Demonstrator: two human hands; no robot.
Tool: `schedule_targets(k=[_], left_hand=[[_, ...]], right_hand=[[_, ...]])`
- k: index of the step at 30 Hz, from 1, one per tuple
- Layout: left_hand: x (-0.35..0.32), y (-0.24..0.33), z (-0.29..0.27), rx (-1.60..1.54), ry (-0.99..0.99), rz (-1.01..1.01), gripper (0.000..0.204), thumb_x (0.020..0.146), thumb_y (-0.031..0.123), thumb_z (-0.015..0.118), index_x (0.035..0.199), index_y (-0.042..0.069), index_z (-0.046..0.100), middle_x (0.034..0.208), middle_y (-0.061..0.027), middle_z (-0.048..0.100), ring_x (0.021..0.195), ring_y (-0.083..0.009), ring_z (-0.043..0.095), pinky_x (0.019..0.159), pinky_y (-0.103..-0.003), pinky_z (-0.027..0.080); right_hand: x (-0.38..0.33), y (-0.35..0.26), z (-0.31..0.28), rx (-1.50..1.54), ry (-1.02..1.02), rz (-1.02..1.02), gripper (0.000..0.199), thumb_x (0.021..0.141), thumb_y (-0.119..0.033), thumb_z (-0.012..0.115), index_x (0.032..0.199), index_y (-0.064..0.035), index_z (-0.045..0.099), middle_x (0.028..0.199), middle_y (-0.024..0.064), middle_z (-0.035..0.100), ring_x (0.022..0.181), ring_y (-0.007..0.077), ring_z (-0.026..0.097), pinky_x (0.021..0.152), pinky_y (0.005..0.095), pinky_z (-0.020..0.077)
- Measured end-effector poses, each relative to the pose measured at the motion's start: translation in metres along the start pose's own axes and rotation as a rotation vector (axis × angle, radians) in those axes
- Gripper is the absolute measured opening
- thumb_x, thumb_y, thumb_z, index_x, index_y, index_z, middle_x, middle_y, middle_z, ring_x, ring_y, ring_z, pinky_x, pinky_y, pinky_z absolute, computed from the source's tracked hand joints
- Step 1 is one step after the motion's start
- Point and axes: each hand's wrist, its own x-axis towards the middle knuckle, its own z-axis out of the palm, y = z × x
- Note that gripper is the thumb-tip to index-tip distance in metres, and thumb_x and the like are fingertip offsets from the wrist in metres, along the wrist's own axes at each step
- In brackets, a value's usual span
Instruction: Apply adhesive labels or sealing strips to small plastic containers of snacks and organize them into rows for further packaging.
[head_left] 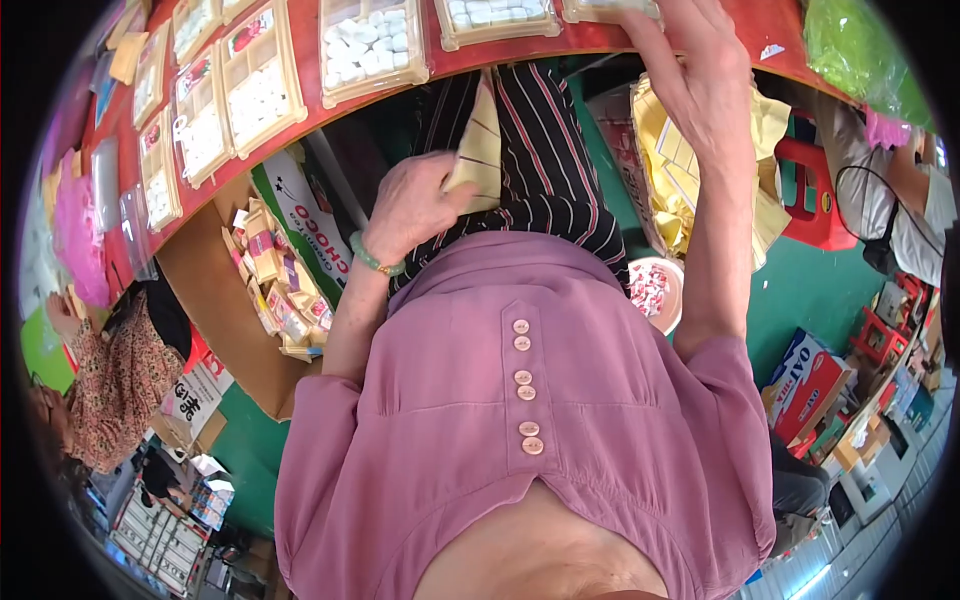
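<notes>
My left hand (412, 205), with a green bracelet at the wrist, is closed on a pale yellow piece of card (482, 165) above my lap. The card looks folded, and motion blurs it slightly. At the table's near edge, my right hand (705, 75) reaches forward with thumb and fingers apart. One of its fingers lies over the corner of a cream tray (590, 10), and its other fingertips are cut off by the upper rim. Beside that tray are another tray of white pieces (498, 12) and a clear-covered one (372, 50).
More compartment trays (262, 85) line the red table (150, 60) on the left. Below it stands a cardboard box (205, 270) of packed trays. Yellow sheets (690, 160) fill a carton by my right leg, near a tub of small red-and-white pieces (655, 290) and a red stool (815, 195).
</notes>
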Motion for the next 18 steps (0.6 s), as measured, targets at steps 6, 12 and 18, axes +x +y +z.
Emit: schedule_targets(k=[6, 12, 18], left_hand=[[-0.034, -0.046, 0.007, -0.141, -0.006, -0.144, 0.023, 0.083, 0.022, 0.064, 0.082, 0.0, 0.068, 0.065, -0.0178, 0.061, 0.055, -0.0214, 0.06, 0.053, -0.031, 0.044], [-0.065, -0.056, 0.028, -0.531, -0.092, -0.21, 0.025, 0.088, 0.02, 0.064, 0.095, -0.003, 0.068, 0.069, 0.0007, 0.064, 0.064, -0.0032, 0.051, 0.058, -0.024, 0.044], [-0.055, -0.052, 0.02, -0.791, 0.048, -0.311, 0.02, 0.089, 0.017, 0.064, 0.096, -0.002, 0.068, 0.078, -0.0003, 0.064, 0.072, -0.0033, 0.053, 0.063, -0.021, 0.045]], right_hand=[[-0.083, 0.005, 0.025, 0.607, -0.207, 0.386, 0.014, 0.087, -0.009, 0.063, 0.097, 0.0002, 0.066, 0.09, 0.0086, 0.067, 0.084, 0.0155, 0.061, 0.077, 0.0269, 0.0474], [-0.116, -0.001, 0.119, 0.436, -0.442, 0.152, 0.036, 0.082, -0.017, 0.068, 0.115, -0.0048, 0.059, 0.115, 0.0152, 0.06, 0.104, 0.0338, 0.059, 0.089, 0.0366, 0.047], [-0.128, -0.012, 0.159, 0.207, -0.75, 0.083, 0.064, 0.083, -0.031, 0.066, 0.138, -0.0164, 0.039, 0.145, 0.0142, 0.035, 0.122, 0.041, 0.044, 0.101, 0.0467, 0.0389]])
